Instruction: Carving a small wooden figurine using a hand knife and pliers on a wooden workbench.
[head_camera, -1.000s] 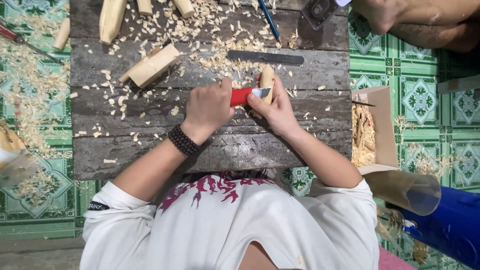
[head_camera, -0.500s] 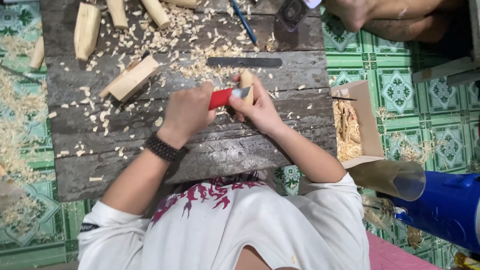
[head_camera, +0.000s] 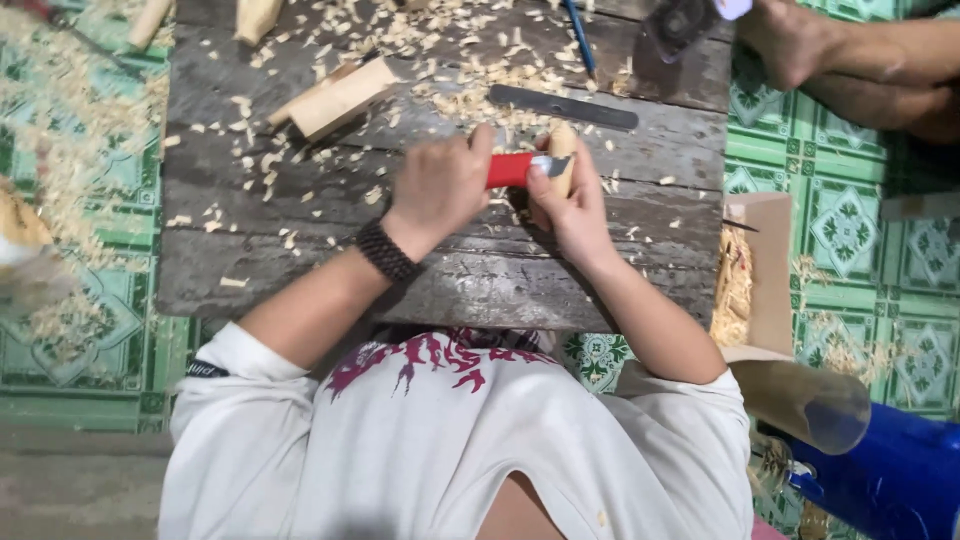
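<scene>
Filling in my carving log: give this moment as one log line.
left hand: grips red-handled knife | right hand: holds wooden piece | blade on wood | surface: plank board, shavings

Shaving-strewn plank board (head_camera: 300, 250) with wood block (head_camera: 340, 98)

Wooden block (head_camera: 335, 97), metal ruler (head_camera: 563, 107) and blue pencil (head_camera: 580, 38) on the shaving-strewn board (head_camera: 300, 230). Cardboard box (head_camera: 760, 270) just beside it.

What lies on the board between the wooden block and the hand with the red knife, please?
In the head view, only scattered wood shavings on bare board lie between wooden block and left hand.
</scene>
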